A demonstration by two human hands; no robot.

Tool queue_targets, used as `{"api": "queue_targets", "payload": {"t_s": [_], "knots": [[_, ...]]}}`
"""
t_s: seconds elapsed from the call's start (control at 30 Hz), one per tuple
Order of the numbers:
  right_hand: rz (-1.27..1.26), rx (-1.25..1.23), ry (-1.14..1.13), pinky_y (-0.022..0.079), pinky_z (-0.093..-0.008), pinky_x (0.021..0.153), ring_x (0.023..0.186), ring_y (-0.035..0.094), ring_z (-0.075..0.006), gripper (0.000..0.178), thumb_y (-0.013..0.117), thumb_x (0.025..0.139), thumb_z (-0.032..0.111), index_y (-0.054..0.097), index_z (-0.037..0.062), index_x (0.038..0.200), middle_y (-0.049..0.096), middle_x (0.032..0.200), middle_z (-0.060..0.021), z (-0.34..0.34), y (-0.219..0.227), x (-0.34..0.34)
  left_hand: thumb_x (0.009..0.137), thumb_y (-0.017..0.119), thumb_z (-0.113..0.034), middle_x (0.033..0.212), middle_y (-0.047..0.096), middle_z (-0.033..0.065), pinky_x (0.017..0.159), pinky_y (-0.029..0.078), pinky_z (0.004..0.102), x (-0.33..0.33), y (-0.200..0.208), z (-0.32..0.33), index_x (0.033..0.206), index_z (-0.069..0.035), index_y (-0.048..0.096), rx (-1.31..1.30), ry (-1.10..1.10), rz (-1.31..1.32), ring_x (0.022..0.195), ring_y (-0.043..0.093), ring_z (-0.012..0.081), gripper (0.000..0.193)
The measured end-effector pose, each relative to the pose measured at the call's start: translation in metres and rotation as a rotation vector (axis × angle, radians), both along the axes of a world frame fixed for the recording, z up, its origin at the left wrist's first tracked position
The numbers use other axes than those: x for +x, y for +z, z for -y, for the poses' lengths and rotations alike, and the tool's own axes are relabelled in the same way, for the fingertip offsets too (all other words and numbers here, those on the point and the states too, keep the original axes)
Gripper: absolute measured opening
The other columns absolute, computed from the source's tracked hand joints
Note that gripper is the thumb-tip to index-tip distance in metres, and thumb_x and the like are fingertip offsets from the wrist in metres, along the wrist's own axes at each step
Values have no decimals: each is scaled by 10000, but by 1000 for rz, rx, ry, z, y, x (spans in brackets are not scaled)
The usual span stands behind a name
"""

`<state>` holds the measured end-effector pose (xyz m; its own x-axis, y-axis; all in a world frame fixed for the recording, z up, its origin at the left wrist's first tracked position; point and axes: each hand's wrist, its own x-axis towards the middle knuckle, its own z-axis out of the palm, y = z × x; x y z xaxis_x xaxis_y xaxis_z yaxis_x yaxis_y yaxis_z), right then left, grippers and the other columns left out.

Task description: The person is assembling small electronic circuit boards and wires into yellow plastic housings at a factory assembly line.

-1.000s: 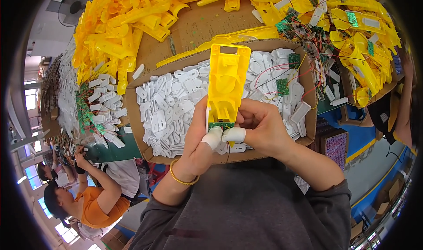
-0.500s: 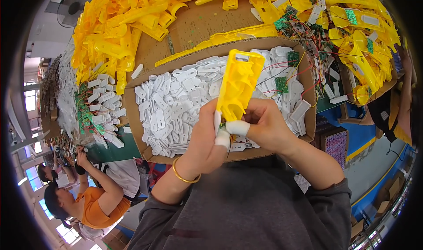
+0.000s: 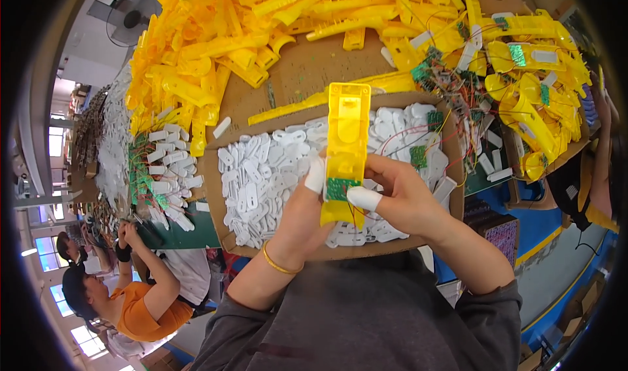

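A long yellow plastic housing (image 3: 348,125) stands upright between my hands, its hollow inner side facing me. My left hand (image 3: 302,214) grips its left edge, a white cover on the thumb. My right hand (image 3: 405,197) holds the right edge, and its covered thumb presses on a small green circuit board (image 3: 341,188) lying inside the lower part of the housing. Thin wires run below the board. Behind the housing, a cardboard box (image 3: 216,194) holds many flat white plastic pieces (image 3: 252,194); a loose green board (image 3: 418,156) with red wires rests on them.
Yellow housings (image 3: 190,63) are heaped at the far left and back. More housings (image 3: 523,119) with boards and wires lie at the right. White parts with wired boards (image 3: 167,155) sit left of the box. A co-worker in an orange shirt (image 3: 147,309) works at the left.
The yellow housing has turned so its inside faces me, and the green board now shows within it. My left thumb has moved up along the edge. The view has shifted slightly.
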<state>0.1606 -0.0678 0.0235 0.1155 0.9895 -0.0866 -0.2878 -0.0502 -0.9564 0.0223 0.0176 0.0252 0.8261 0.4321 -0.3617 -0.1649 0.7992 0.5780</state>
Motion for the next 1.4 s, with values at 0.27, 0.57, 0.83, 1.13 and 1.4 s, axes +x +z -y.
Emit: {"api": "queue_targets", "payload": {"t_s": [0.27, 0.57, 0.83, 1.13, 1.4], "knots": [[3, 52, -766, 464, -345, 847, 1004, 568, -170, 361, 482, 911, 245, 487, 41, 1209, 558, 1147, -59, 83, 50, 247, 916, 460, -126, 1172, 523, 104, 915, 409, 341, -44, 14, -52, 1209, -22, 477, 947, -136, -288, 1098, 499, 183, 311], [1063, -25, -670, 435, -306, 884, 1064, 541, -177, 372, 563, 835, 129, 523, 10, 1184, 559, 1144, -111, 83, 71, 137, 792, 555, -144, 841, 636, 181, 722, 479, 379, -120, 7, -237, 1004, -57, 607, 1548, 187, -1349, 838, 621, 292, 236], [536, -169, -27, 487, -277, 739, 838, 621, -174, 248, 619, 785, 31, 596, -25, 1025, 639, 916, -104, 33, -3, 10, 851, 469, -276, 899, 631, 239, 782, 470, 450, -117, -45, -388, 999, -7, 549, 1656, -52, -1567, 850, 616, 384, 318], [1050, -102, -105, 480, -313, 613, 715, 605, -236, 326, 593, 641, -65, 629, 45, 945, 617, 821, -94, 8, -5, 24, 735, 511, -57, 1049, 591, 187, 756, 472, 439, -85, -13, -326, 1257, -117, 443, 2072, -551, -1738, 898, 592, 362, 530], [1309, 103, 60, 492, -358, 580, 698, 603, -275, 344, 551, 587, -68, 644, 80, 884, 598, 835, -87, -10, -20, 39, 744, 702, -232, 791, 557, 52, 630, 481, 295, -103, 25, -300, 1013, -32, 526, 2099, 464, -1251, 692, 570, 194, 379]]}}
